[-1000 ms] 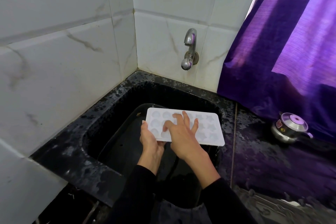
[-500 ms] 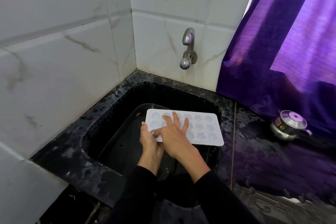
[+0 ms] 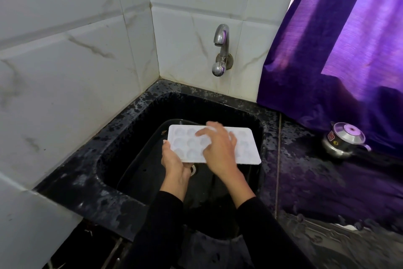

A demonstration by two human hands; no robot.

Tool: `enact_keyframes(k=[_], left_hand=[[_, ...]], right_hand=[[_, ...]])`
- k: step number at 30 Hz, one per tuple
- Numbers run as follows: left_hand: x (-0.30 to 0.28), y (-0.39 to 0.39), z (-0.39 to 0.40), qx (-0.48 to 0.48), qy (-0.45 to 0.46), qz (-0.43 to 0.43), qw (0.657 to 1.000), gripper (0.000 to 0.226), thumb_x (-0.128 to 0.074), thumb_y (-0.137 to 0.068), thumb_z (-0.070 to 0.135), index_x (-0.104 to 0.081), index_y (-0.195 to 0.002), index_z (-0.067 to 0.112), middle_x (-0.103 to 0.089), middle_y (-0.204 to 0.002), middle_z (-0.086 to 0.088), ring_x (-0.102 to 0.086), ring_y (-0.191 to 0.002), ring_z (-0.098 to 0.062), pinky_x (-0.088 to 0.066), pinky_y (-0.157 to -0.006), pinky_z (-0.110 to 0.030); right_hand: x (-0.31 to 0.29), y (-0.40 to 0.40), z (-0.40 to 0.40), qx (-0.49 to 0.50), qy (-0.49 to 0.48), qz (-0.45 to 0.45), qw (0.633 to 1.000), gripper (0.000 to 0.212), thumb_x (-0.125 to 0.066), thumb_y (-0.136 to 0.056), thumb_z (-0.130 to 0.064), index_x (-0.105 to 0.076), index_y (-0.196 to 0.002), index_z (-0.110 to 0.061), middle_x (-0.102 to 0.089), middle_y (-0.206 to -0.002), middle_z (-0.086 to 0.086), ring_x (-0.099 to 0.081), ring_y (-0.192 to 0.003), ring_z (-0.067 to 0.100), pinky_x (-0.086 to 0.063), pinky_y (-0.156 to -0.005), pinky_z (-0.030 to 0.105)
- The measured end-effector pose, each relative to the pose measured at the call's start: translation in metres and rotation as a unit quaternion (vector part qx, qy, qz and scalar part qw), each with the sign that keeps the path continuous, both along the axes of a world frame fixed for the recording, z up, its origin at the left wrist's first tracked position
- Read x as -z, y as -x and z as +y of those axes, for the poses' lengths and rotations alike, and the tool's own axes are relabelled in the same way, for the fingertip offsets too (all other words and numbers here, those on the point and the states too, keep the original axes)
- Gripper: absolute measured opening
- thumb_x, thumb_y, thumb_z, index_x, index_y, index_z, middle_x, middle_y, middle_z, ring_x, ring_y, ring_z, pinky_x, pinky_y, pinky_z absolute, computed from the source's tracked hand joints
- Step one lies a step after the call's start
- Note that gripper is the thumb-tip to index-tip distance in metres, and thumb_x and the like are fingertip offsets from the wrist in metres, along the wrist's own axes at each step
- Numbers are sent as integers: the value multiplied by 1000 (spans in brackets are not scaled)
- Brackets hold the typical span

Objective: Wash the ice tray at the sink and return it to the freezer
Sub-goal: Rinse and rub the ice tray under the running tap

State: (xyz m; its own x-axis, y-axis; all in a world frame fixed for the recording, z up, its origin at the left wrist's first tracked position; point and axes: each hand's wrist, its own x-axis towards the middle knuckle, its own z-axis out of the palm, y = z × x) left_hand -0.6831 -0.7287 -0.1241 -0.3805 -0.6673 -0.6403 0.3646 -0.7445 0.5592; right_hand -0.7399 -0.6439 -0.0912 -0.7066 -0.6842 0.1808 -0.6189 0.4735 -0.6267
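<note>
Over the sink: a white ice tray (image 3: 246, 146) is held level above the black sink (image 3: 135, 120), below and a little in front of the wall tap (image 3: 221, 48).
Left hand: the left hand (image 3: 174, 164) grips the tray's near left corner, fingers underneath and thumb along the edge.
Right hand: the right hand (image 3: 218, 148) lies on top of the tray with fingers spread and fairly straight, rubbing over the moulded pockets; the fingertips are blurred with motion.
Tap: no water stream is visible from the spout.
Step in hand: judging by the pose, this is the scrubbing part of the wash, done by hand over the basin.
Next move: likely needs the tap opened and the tray brought under the spout to rinse the pockets, with the left grip kept firm because wet plastic may slip.
Change from earlier: the right hand has slid further along the tray toward its middle and far edge; the left hand keeps its corner hold, and the tray stays over the basin.
Surroundings: a small steel pot (image 3: 344, 140) sits on the dark wet desk (image 3: 327, 181) beside a purple curtain (image 3: 349, 39).
</note>
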Motion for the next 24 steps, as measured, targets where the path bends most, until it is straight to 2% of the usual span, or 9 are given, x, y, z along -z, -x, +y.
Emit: enact_keyframes(k=[3,6,9,11,12,13,17,21,24], left_hand=[[3,-3,-3,-10,11,5,1000,45,-38,-99,50,-62,-114,15,-70,-109,-12,-67,-97,-32,-54,-87,-52],[9,-6,-11,-17,14,4,1000,46,-40,-98,50,-60,-119,15,-70,-110,-12,-67,-98,-33,-54,-86,-54],[11,-6,-15,-22,15,4,1000,47,-41,-97,49,-59,-121,13,-69,-110,-12,-67,-97,-33,-57,-80,-50],[12,-6,-17,-22,16,7,1000,46,-41,-98,49,-59,-121,13,-69,-110,-12,-67,-96,-32,-56,-81,-49],[13,-5,-17,-20,18,7,1000,46,-42,-98,49,-59,-121,13,-69,-109,-12,-67,-96,-32,-56,-83,-50],[14,-4,-17,-13,20,2,1000,45,-42,-98,49,-59,-120,14,-69,-108,-12,-67,-97,-32,-55,-84,-51],[20,-4,-15,21,19,-23,999,41,-40,-100,44,-58,-117,12,-68,-107,-13,-65,-97,-33,-53,-89,-52],[33,-7,-18,47,11,-74,996,37,-43,-99,33,-57,-123,8,-68,-112,-15,-66,-99,-35,-55,-87,-52],[41,-7,-16,59,-10,-89,994,28,-40,-100,25,-57,-108,5,-66,-103,-14,-65,-86,-32,-56,-69,-47]], right_hand=[[8,25,5,158,37,39,986,41,-54,-84,-5,-58,-121,-22,-43,-141,2,-35,-135,17,-8,-117,45],[21,45,17,272,-4,10,962,42,-52,-92,-28,-49,-132,-17,-44,-141,6,-39,-132,24,-22,-111,46],[28,56,30,319,18,-198,927,42,-50,-93,-43,-52,-123,-14,-57,-125,10,-56,-110,30,-44,-89,42],[29,57,33,310,150,-413,843,30,-54,-93,-42,-61,-100,-13,-66,-107,9,-63,-89,24,-52,-70,36],[30,56,35,308,197,-461,808,25,-57,-92,-39,-62,-88,-15,-68,-100,8,-65,-82,21,-53,-63,34],[33,55,36,313,215,-464,801,24,-60,-91,-38,-61,-80,-17,-69,-95,9,-65,-78,20,-54,-60,35],[39,55,37,347,223,-366,834,38,-61,-90,-40,-63,-71,-7,-67,-79,6,-63,-75,22,-56,-74,43],[32,57,40,323,236,-275,874,46,-57,-92,-41,-41,-60,-11,-42,-59,1,-41,-57,16,-32,-57,29],[26,56,40,295,214,-201,909,46,-54,-94,-40,-40,-55,-20,-44,-56,-5,-42,-54,12,-31,-51,27]])
